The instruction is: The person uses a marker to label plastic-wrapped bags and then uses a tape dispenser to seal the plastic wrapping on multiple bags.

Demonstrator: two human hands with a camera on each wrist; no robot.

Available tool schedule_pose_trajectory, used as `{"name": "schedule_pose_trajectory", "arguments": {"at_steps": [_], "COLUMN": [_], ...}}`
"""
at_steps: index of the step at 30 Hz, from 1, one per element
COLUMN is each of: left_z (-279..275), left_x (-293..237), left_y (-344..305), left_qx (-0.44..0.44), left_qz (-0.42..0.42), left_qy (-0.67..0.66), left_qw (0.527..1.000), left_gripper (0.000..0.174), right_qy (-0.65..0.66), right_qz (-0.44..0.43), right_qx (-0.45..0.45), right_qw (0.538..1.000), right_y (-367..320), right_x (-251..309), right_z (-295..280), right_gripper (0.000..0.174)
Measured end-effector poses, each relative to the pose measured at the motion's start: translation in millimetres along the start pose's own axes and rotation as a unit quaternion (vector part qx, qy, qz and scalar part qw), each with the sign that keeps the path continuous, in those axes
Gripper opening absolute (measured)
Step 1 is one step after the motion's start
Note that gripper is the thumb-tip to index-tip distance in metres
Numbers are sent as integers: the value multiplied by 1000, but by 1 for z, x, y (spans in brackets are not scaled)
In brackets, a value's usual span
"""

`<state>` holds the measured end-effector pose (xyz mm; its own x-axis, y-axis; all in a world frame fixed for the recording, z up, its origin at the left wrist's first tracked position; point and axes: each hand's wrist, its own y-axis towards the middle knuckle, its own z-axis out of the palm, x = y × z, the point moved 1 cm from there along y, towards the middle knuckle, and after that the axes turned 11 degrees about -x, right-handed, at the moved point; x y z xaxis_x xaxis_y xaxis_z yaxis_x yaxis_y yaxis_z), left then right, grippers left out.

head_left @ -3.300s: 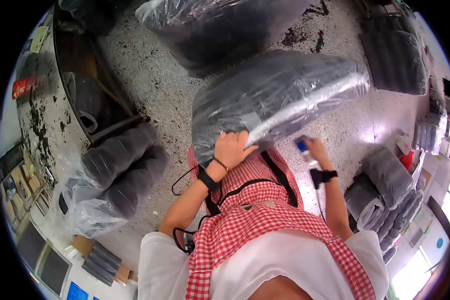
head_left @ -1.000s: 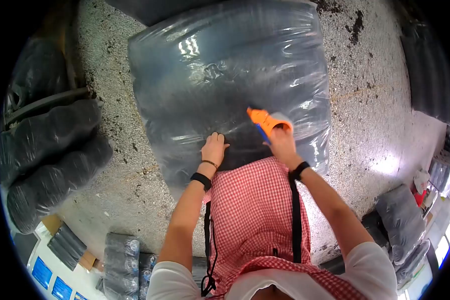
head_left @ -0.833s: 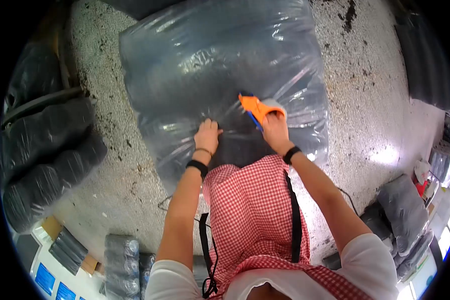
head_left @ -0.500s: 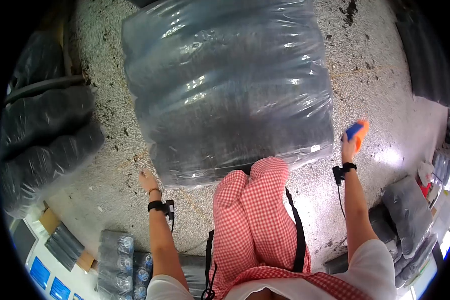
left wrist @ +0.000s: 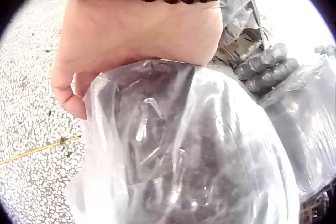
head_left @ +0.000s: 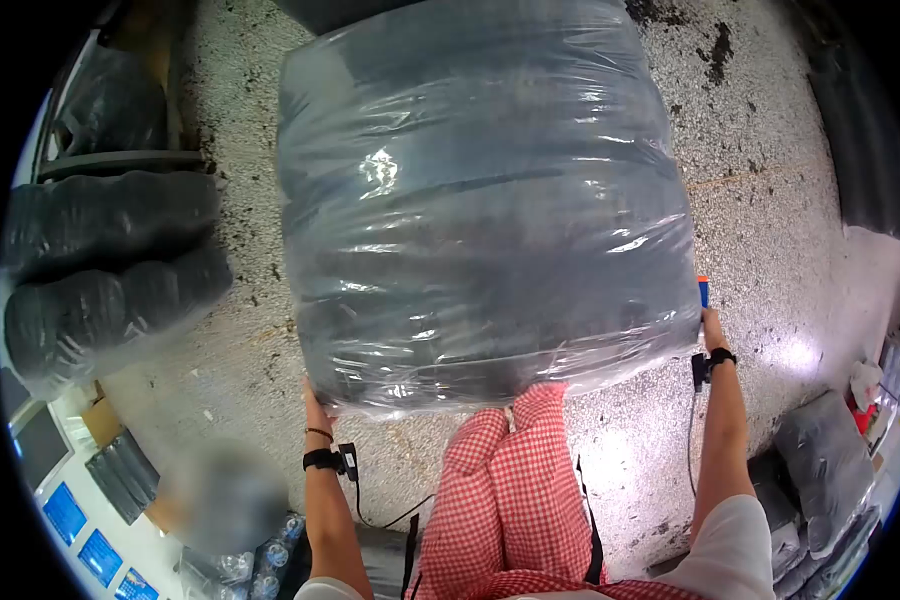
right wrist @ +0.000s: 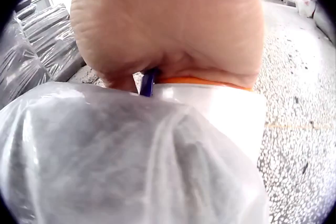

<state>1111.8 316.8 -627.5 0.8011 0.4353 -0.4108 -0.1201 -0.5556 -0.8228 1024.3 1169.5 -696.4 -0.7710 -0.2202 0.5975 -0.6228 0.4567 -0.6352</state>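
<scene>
A large dark bundle wrapped in clear plastic (head_left: 490, 220) fills the middle of the head view, its near edge by the person's knees. My left hand (head_left: 315, 408) grips its near left corner; in the left wrist view the fingers (left wrist: 67, 98) curl round the plastic at the side. At the right side, my right hand (head_left: 712, 328) holds an orange and blue tape dispenser (head_left: 704, 292) up against the bundle. The right wrist view shows its wide tape roll (right wrist: 226, 111) and blue part (right wrist: 148, 83) under the palm. Most of the right fingers are hidden.
Other plastic-wrapped dark rolls (head_left: 120, 225) lie on the left, with more bundles (head_left: 820, 460) at the lower right and along the right wall (head_left: 865, 140). Another dark bundle (head_left: 340, 12) touches the top of the view. Speckled floor (head_left: 760, 220) runs around the wrapped bundle.
The bundle was tilted up earlier, then lay flat with both hands over its middle. The hands spread apart to its sides and now close in on it. The tape dispenser stayed in the right hand.
</scene>
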Motion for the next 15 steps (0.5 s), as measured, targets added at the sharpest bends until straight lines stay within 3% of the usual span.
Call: {"name": "schedule_pose_trajectory", "arguments": {"at_steps": [1, 3, 4, 5, 7, 10, 11, 13, 15], "left_z": [-12, -18, -29, -40, -61, -58, -56, -40, 20], "left_x": [-7, -50, -60, -76, -126, -218, -246, -310, -371], "left_y": [-15, -97, -114, -140, -204, -297, -315, -348, -410], "left_qx": [-4, 33, 7, 11, -91, -16, -16, 81, 67], "left_qz": [2, 96, 139, 145, 171, 249, 256, 433, 469], "left_qy": [2, 4, -30, -38, 50, -29, -46, 75, -44], "left_qw": [1000, 995, 990, 989, 980, 968, 966, 895, 880], "left_gripper": [95, 85, 69, 69, 57, 47, 47, 47, 41], "right_qy": [-41, -49, -55, -64, -45, 113, 175, 317, 262], "right_qz": [-13, 28, 19, 44, 87, 44, 24, 9, -70], "right_qx": [-10, 28, 31, 42, -6, 39, -1, -82, -272], "right_qw": [999, 998, 998, 996, 995, 992, 984, 945, 923], "right_y": [-8, -61, -75, -88, -118, -123, -121, -124, -86], "right_x": [16, 106, 134, 167, 231, 305, 332, 402, 456], "right_z": [-13, -41, -58, -78, -122, -196, -212, -225, -239], "right_gripper": [38, 42, 44, 43, 43, 44, 44, 45, 49]}}
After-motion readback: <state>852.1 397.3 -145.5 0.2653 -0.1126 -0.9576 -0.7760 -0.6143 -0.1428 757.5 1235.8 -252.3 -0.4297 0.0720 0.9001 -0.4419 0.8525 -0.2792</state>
